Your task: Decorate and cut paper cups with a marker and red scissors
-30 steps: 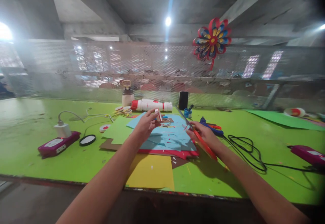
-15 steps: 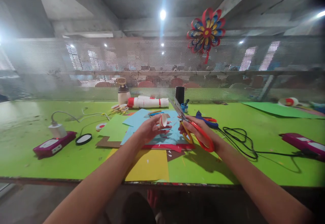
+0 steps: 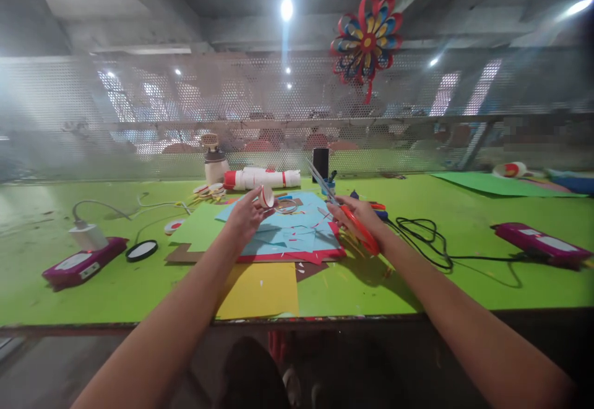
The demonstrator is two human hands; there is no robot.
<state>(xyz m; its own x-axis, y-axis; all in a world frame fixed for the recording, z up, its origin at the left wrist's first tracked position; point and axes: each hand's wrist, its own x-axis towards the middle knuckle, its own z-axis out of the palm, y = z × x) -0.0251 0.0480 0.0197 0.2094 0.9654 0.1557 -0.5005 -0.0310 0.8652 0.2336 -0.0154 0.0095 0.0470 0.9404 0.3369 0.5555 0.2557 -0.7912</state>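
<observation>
My left hand (image 3: pixel 245 216) is closed around a small white paper cup-like piece with a red line at its rim (image 3: pixel 266 197), raised above the sheets. My right hand (image 3: pixel 359 216) grips a pair of scissors with red-orange handles (image 3: pixel 361 231). The blades point up and away, apart from the white piece. Under both hands lie light blue paper sheets (image 3: pixel 273 236) with cut scraps on top. A red sheet edge, a light green sheet (image 3: pixel 197 229) and a yellow sheet (image 3: pixel 260 291) show around them.
A white roll with red bands (image 3: pixel 264 179), a bottle (image 3: pixel 216 164) and a black upright object (image 3: pixel 320 163) stand at the back. Purple power strips (image 3: pixel 86 263) sit on both sides. A black cable (image 3: pixel 422 236) coils at right. A paper flower (image 3: pixel 366 41) hangs on the mesh screen.
My left hand has moved left with the white paper piece, away from the scissors. My right hand still holds the scissors. The whole view has shifted slightly.
</observation>
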